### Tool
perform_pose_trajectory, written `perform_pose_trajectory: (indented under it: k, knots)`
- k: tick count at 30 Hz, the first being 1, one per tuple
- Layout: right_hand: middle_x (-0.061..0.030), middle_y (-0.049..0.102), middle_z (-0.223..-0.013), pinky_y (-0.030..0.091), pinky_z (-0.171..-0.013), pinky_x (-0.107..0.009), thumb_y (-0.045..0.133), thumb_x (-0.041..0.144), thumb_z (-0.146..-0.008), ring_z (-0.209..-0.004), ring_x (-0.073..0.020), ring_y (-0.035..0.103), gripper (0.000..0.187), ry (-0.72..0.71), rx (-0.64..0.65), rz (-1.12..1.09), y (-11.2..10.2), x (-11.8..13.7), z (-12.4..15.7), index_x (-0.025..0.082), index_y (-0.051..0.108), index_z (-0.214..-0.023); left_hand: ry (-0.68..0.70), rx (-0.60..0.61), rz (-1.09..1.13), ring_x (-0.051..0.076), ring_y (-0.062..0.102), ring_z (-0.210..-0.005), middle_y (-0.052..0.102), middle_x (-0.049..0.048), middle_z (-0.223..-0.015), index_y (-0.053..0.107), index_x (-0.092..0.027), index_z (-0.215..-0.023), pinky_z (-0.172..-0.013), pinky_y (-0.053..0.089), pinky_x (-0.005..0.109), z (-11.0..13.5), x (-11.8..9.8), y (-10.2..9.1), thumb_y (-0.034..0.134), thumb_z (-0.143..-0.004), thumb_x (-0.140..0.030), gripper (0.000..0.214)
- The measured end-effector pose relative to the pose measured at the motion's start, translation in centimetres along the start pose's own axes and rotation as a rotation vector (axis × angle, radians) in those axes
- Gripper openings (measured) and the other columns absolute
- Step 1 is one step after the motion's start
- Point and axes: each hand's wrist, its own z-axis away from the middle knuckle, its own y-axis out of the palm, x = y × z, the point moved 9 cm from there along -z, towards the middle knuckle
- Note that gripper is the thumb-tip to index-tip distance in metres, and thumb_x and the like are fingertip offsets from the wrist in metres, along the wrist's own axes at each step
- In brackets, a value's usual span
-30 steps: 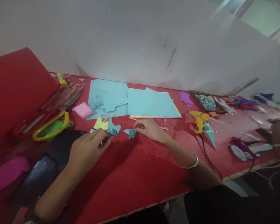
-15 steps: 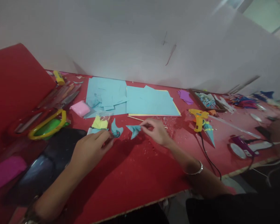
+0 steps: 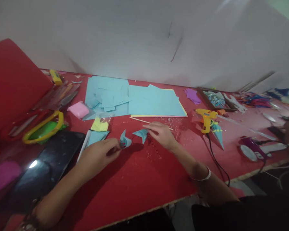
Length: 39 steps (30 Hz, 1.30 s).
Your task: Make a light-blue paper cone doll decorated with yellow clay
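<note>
Between the fingertips of my left hand (image 3: 103, 152) is a curled light-blue paper piece (image 3: 125, 141), pointed at its top. My right hand (image 3: 162, 134) pinches another folded light-blue paper piece (image 3: 141, 134) by its right side. The two pieces are close together but apart, held just over the red table (image 3: 139, 179). Beyond my left hand lie a small plastic bag of yellow paper (image 3: 100, 124) and a cut piece of blue paper (image 3: 97, 137). A thin wooden stick (image 3: 139, 120) lies behind my right hand and is partly hidden by it.
Blue paper sheets (image 3: 156, 101) lie at the back by the wall. A yellow glue gun (image 3: 207, 120) with a black cable stands to the right, beside a blue paper cone (image 3: 218, 136). Scissors with a yellow handle (image 3: 43, 128) and a black glossy tray-like object (image 3: 50, 163) are at the left.
My left hand has moved right with its curled paper, bringing it nearer the other piece. The paper in my right hand has turned a little. The camera view has shifted slightly.
</note>
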Motion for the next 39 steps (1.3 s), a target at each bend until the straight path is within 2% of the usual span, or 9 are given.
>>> perform_pose_trajectory:
  k: [7, 16, 19, 24, 29, 32, 35, 39]
  knots:
    - [-0.0073, 0.065, -0.089, 0.046, -0.077, -0.031, 0.047, 0.009, -0.080, -0.085, -0.0174, 0.059, 0.023, 0.061, 0.061, 0.020, 0.3, -0.7, -0.2, 0.017, 0.067, -0.089, 0.085, 0.070, -0.030, 0.012, 0.047, -0.052, 0.053, -0.0033, -0.057, 0.047, -0.021, -0.063, -0.050, 0.031, 0.021, -0.3, -1.3, 0.2, 0.041, -0.077, -0.023, 0.015]
    - [-0.0066, 0.064, -0.088, 0.043, -0.074, -0.029, 0.046, 0.008, -0.082, -0.083, -0.0173, 0.058, 0.023, 0.113, 0.151, 0.075, 0.8, -0.9, 0.1, 0.018, 0.066, -0.088, 0.080, 0.094, -0.049, 0.012, 0.049, -0.053, 0.055, -0.0031, -0.059, 0.050, -0.021, -0.066, -0.050, 0.032, 0.021, -0.3, -1.0, 0.7, 0.042, -0.078, -0.026, 0.015]
    - [-0.0072, 0.064, -0.087, 0.043, -0.073, -0.029, 0.048, 0.009, -0.082, -0.082, -0.0173, 0.058, 0.019, 0.124, 0.112, 0.044, 0.2, -0.8, 0.1, 0.017, 0.066, -0.083, 0.077, 0.097, -0.056, 0.012, 0.050, -0.054, 0.057, -0.0027, -0.061, 0.051, -0.021, -0.069, -0.051, 0.032, 0.021, -0.2, -0.7, 1.0, 0.042, -0.079, -0.026, 0.014]
    - [-0.0036, 0.061, -0.079, 0.044, -0.068, -0.027, 0.055, 0.015, -0.079, -0.073, -0.0142, 0.057, 0.011, 0.176, -0.053, -0.118, -1.0, -1.1, 0.1, 0.019, 0.065, -0.076, 0.084, 0.097, -0.054, 0.012, 0.051, -0.056, 0.058, -0.0024, -0.063, 0.051, -0.021, -0.068, -0.052, 0.033, 0.021, -0.2, -0.8, 0.9, 0.041, -0.078, -0.025, 0.015]
    - [-0.0015, 0.062, -0.071, 0.047, -0.060, -0.025, 0.056, 0.021, -0.074, -0.066, -0.0131, 0.058, 0.005, 0.374, -0.135, -0.441, -0.2, -3.1, 0.6, 0.018, 0.059, -0.076, 0.087, 0.097, -0.025, 0.012, 0.049, -0.054, 0.056, -0.0034, -0.060, 0.052, -0.021, -0.066, -0.051, 0.032, 0.021, -0.3, -1.0, 0.8, 0.043, -0.077, -0.024, 0.014]
    - [-0.0007, 0.061, -0.069, 0.048, -0.060, -0.025, 0.056, 0.023, -0.071, -0.066, -0.0136, 0.060, 0.006, 0.425, -0.140, -0.530, 0.5, -3.6, 0.8, 0.018, 0.055, -0.074, 0.093, 0.087, -0.033, 0.012, 0.048, -0.053, 0.055, -0.0036, -0.059, 0.051, -0.021, -0.064, -0.050, 0.030, 0.022, -0.4, -1.2, 0.7, 0.044, -0.075, -0.023, 0.013]
    - [-0.0004, 0.061, -0.069, 0.048, -0.060, -0.026, 0.055, 0.023, -0.071, -0.066, -0.0133, 0.060, 0.006, 0.401, -0.105, -0.546, 0.9, -3.0, 0.7, 0.019, 0.052, -0.074, 0.096, 0.091, -0.042, 0.012, 0.048, -0.052, 0.054, -0.0037, -0.058, 0.049, -0.021, -0.061, -0.050, 0.030, 0.023, -0.4, -1.4, 0.7, 0.044, -0.074, -0.021, 0.014]
    - [0.0000, 0.059, -0.071, 0.046, -0.063, -0.025, 0.053, 0.016, -0.073, -0.065, -0.0115, 0.056, 0.003, 0.247, 0.001, -0.430, 1.0, -1.0, 0.3, 0.018, 0.054, -0.072, 0.111, 0.134, -0.034, 0.013, 0.051, -0.055, 0.056, -0.0032, -0.059, 0.051, -0.021, -0.063, -0.051, 0.030, 0.023, -0.4, -1.7, 1.1, 0.045, -0.074, -0.021, 0.013]
